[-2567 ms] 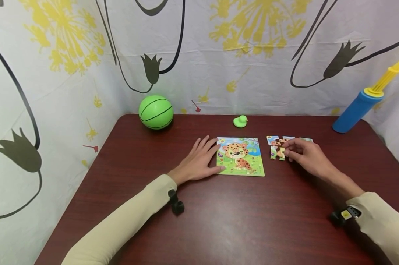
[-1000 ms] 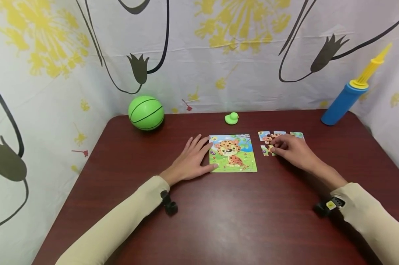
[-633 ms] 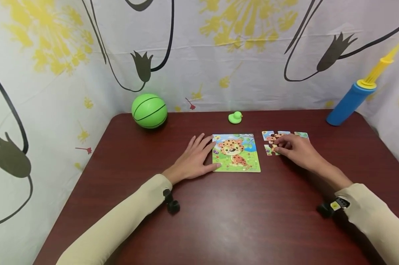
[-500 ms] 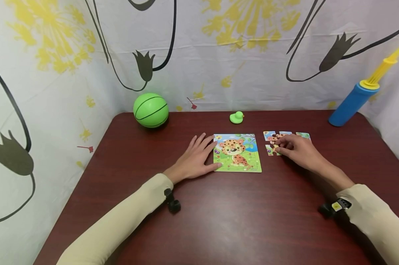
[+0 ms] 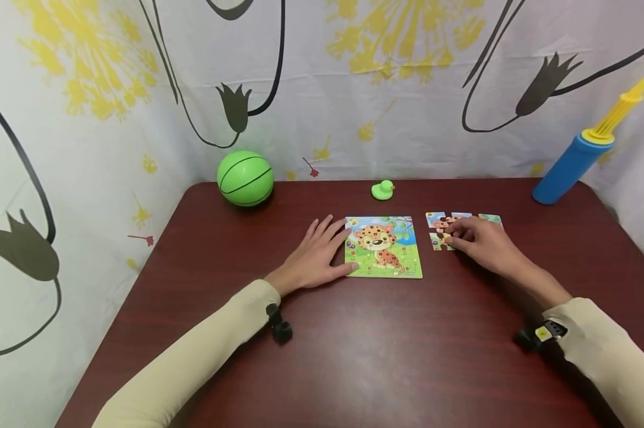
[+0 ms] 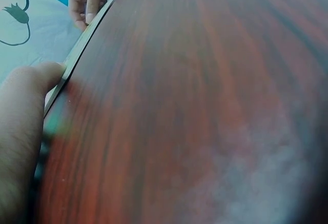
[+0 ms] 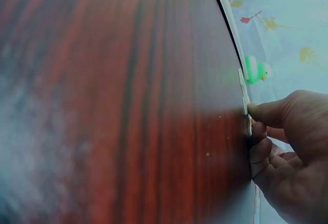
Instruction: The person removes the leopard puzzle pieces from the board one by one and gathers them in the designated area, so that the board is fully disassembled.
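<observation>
One loose puzzle piece has shifted slightly toward 9 o'clock, sitting squarer below its 12 o'clock neighbour, which suggests the set is lining up. Off the leopard board's 3 o'clock side, the right hand's grip seems to pinch that piece; the left hand lies spread at 9 o'clock.

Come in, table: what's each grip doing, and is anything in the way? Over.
Left grip: spread, on leopard puzzle board, left edge. Right grip: pinching a jigsaw piece beside the board. Green toy duck: behind the board, obstructing neither.
</observation>
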The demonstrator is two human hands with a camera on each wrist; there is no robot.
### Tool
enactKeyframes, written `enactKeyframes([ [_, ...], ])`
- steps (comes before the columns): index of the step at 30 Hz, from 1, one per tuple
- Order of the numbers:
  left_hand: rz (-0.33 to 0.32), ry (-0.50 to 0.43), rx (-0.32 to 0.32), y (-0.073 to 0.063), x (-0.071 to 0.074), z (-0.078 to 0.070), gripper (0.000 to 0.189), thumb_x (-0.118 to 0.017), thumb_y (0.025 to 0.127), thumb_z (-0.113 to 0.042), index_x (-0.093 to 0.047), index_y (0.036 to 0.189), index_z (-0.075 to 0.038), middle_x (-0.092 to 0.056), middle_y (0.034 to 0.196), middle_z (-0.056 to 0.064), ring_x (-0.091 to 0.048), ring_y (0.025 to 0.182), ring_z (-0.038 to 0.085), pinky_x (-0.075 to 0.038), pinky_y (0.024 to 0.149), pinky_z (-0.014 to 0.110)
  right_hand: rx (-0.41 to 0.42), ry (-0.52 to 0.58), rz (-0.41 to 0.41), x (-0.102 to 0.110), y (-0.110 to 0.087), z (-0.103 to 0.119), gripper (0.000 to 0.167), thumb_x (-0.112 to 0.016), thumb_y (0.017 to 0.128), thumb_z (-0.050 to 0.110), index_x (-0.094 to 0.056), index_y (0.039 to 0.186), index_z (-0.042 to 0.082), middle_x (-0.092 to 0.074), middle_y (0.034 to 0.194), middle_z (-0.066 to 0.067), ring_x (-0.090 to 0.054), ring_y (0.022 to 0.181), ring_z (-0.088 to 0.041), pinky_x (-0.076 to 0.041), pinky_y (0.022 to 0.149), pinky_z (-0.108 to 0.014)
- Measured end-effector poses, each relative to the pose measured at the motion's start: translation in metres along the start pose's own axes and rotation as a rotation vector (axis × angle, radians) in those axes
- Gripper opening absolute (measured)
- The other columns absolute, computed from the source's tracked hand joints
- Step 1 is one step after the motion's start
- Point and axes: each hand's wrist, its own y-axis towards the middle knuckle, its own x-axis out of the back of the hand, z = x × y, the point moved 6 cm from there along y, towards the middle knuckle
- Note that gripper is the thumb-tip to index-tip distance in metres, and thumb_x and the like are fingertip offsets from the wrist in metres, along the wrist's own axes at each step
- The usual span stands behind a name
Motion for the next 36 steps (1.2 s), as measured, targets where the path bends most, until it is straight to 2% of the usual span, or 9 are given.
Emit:
enactKeyframes([
  [16, -0.025, 0.006, -0.004, 0.0, 0.002, -0.001, 0.09, -0.054, 0.106, -0.071, -0.038, 0.173, -0.013, -0.024, 0.182, 0.008, -0.01, 0.17, 0.036, -0.003, 0.136, 0.057, -0.015, -0.039, -0.025, 0.002, 0.003, -0.002, 0.026, -0.074, 0.107, 0.013, -0.072, 0.125, -0.006, -0.068, 0.109, -0.019, -0.063, 0.091, -0.029, -0.052, 0.084, -0.048],
  [22, -0.021, -0.004, -0.004, 0.0, -0.001, 0.0, 0.09, -0.053, 0.105, -0.072, -0.038, 0.173, -0.014, -0.024, 0.182, 0.008, -0.009, 0.17, 0.036, -0.002, 0.136, 0.058, -0.034, -0.025, -0.023, 0.002, 0.003, -0.002, 0.025, -0.073, 0.109, 0.016, -0.074, 0.126, -0.002, -0.067, 0.116, -0.017, -0.063, 0.092, -0.028, -0.052, 0.082, -0.048],
  [27, -0.029, -0.006, -0.013, 0.0, -0.002, 0.0, 0.091, -0.055, 0.105, -0.071, -0.039, 0.172, -0.013, -0.026, 0.181, 0.009, -0.01, 0.17, 0.037, -0.003, 0.136, 0.06, 0.004, 0.007, -0.051, 0.005, 0.002, 0.012, 0.022, -0.071, 0.11, 0.016, -0.076, 0.126, 0.001, -0.065, 0.119, -0.014, -0.059, 0.091, -0.025, -0.051, 0.077, -0.042],
  [31, -0.033, -0.013, -0.015, -0.001, 0.0, -0.002, 0.091, -0.056, 0.105, -0.07, -0.039, 0.172, -0.012, -0.026, 0.181, 0.01, -0.012, 0.17, 0.038, -0.003, 0.136, 0.06, 0.071, 0.012, -0.074, 0.005, 0.004, 0.028, 0.021, -0.071, 0.11, 0.015, -0.076, 0.126, 0.002, -0.064, 0.113, -0.01, -0.054, 0.083, -0.02, -0.047, 0.073, -0.038],
  [36, -0.03, -0.009, -0.018, 0.0, 0.001, -0.002, 0.092, -0.055, 0.104, -0.07, -0.039, 0.172, -0.011, -0.027, 0.181, 0.011, -0.012, 0.17, 0.039, -0.004, 0.136, 0.06, 0.123, 0.036, -0.045, -0.002, 0.009, 0.048, 0.019, -0.071, 0.109, 0.012, -0.076, 0.126, 0.004, -0.066, 0.115, -0.007, -0.058, 0.084, -0.019, -0.049, 0.075, -0.041],
])
